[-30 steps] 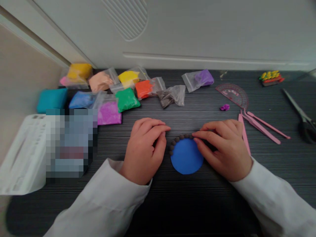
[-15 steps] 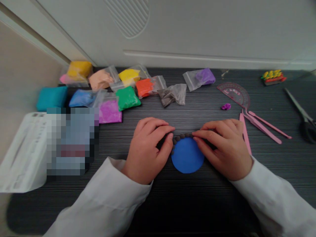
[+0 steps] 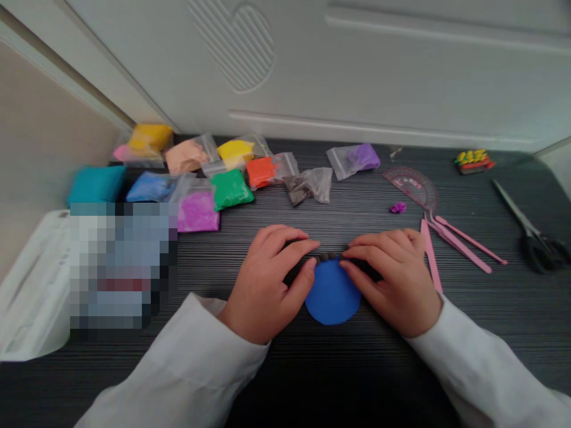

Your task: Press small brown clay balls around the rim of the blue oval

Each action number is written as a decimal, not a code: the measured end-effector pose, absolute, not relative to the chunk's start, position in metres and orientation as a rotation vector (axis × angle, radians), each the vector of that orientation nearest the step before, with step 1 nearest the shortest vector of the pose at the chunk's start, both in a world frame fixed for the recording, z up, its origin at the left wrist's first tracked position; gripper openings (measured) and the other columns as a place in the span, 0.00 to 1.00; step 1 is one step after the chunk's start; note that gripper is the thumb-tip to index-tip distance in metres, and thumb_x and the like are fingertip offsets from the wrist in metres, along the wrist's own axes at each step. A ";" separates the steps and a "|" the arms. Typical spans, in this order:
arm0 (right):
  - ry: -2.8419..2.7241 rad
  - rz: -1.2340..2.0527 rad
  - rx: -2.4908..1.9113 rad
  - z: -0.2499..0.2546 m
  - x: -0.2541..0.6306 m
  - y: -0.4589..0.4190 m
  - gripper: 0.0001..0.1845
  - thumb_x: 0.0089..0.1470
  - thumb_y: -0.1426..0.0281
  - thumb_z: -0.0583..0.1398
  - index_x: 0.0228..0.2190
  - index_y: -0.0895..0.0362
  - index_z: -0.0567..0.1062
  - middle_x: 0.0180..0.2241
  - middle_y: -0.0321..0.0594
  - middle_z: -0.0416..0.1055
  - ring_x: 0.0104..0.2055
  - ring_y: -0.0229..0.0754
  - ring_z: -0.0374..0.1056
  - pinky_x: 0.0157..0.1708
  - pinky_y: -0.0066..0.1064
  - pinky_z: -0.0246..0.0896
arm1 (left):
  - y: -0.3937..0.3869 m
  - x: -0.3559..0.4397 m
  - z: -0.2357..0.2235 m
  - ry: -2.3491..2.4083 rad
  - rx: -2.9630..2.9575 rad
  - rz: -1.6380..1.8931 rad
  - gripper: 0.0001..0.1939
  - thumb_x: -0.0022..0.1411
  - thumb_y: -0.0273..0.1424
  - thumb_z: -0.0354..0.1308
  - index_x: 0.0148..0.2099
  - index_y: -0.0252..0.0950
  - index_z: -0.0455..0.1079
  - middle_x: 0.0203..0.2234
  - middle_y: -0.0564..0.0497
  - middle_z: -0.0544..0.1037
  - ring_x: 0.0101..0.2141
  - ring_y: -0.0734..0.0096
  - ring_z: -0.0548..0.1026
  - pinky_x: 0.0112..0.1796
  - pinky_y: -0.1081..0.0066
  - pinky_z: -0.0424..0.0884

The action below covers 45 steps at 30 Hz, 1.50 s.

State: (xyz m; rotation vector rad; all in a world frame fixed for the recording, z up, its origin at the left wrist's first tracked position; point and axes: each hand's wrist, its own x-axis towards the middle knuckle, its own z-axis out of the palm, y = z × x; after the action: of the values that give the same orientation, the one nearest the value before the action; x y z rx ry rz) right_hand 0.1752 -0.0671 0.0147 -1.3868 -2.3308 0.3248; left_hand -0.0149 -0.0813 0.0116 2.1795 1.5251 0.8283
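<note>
A flat blue clay disc [image 3: 332, 297] lies on the dark table between my hands. Small dark clay balls [image 3: 328, 257] line its far edge, some covered by my fingers. My left hand [image 3: 276, 282] curls at the disc's upper left, thumb and forefinger closed about the edge over the row's left end. At the upper right edge, my right hand [image 3: 392, 276] pinches with thumb and forefinger at the end dark ball, largely hidden by the fingertips.
Behind my hands lie several bags of coloured clay, including a green one [image 3: 231, 189] and a dark one [image 3: 301, 187]. To the right are a purple clay bit [image 3: 398, 207], protractor [image 3: 413, 184], pink tools [image 3: 461, 245] and scissors [image 3: 530, 232]. A white packet [image 3: 35, 285] sits left.
The whole view has shifted a little, so things sit lower in it. My fingertips are closer together along the disc's far edge, and fewer dark balls show.
</note>
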 end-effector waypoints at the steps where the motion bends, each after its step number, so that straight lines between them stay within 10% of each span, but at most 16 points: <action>1: -2.322 0.334 -1.376 0.015 0.175 -0.067 0.06 0.49 0.66 0.56 0.31 0.51 0.72 0.35 0.34 0.71 0.37 0.40 0.61 0.42 0.40 0.42 | -0.081 -0.015 0.012 1.529 2.174 0.847 0.12 0.54 0.26 0.51 0.42 0.38 0.67 0.40 0.49 0.69 0.44 0.66 0.64 0.46 0.61 0.61; 30: -1.944 0.232 -1.284 0.001 0.196 -0.050 0.07 0.51 0.67 0.53 0.32 0.55 0.69 0.28 0.36 0.69 0.29 0.38 0.62 0.36 0.35 0.50 | -0.040 -0.025 -0.008 1.609 1.536 1.273 0.14 0.52 0.38 0.51 0.33 0.33 0.70 0.23 0.51 0.74 0.26 0.70 0.71 0.29 0.72 0.66; 45: -1.927 0.361 -1.329 0.004 0.195 -0.052 0.06 0.50 0.65 0.55 0.30 0.54 0.69 0.29 0.35 0.70 0.31 0.38 0.63 0.38 0.36 0.48 | 0.002 -0.014 -0.006 1.715 1.811 1.343 0.09 0.51 0.34 0.54 0.34 0.37 0.69 0.31 0.51 0.71 0.34 0.69 0.66 0.36 0.68 0.62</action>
State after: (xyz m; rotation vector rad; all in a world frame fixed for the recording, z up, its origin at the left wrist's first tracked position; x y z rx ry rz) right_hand 0.1949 -0.0518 0.0040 -1.3290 -1.9269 0.3611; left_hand -0.0141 0.0018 -0.0056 1.8115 1.7146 1.3435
